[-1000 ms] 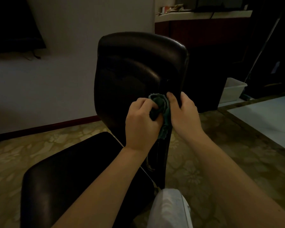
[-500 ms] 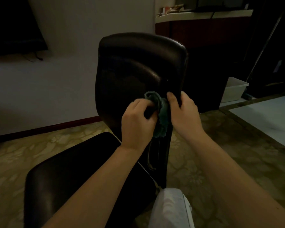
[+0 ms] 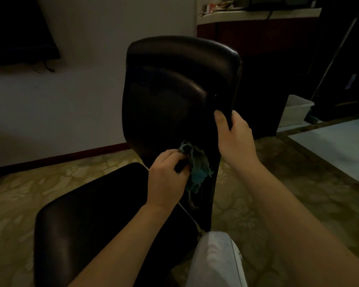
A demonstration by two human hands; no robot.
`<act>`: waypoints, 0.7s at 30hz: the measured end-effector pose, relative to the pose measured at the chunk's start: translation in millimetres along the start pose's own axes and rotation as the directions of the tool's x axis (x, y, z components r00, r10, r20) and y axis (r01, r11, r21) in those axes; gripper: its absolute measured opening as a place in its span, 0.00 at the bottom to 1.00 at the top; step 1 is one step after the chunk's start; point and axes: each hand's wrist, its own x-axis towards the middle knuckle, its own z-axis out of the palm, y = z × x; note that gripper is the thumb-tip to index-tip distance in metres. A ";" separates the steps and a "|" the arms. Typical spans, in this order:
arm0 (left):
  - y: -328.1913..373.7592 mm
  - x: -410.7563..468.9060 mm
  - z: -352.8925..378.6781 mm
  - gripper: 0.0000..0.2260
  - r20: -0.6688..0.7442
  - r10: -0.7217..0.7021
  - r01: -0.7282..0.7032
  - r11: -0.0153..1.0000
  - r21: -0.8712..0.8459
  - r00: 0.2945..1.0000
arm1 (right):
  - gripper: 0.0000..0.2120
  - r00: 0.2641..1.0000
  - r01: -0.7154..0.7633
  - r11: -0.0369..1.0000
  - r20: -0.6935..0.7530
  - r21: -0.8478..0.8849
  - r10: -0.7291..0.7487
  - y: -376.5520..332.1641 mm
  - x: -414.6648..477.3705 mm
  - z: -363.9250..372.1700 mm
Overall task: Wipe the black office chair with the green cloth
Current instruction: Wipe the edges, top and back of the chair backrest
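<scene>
Dim room. Yellow-green floral floor [image 3: 50, 183]. Pale wall [image 3: 71, 100] with reddish skirting board [image 3: 71, 157] along its base. Dark screen [image 3: 15, 34] upper left. White plastic bin [image 3: 296, 110] on the floor at right, near a leaning pole [image 3: 332, 56]. Cluttered white shelf [image 3: 257, 13] at top right.

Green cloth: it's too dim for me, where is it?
Head view: the green cloth is bunched in the left hand, against the office chair backrest, low by its right edge, below the right hand gripping that edge.
</scene>
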 end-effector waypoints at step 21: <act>4.7 17.3 -5.2 0.06 0.044 0.052 -0.050 0.998 -0.049 0.998 | 0.15 0.999 0.031 0.999 0.017 -0.017 -0.031 -1.0 2.7 -3.3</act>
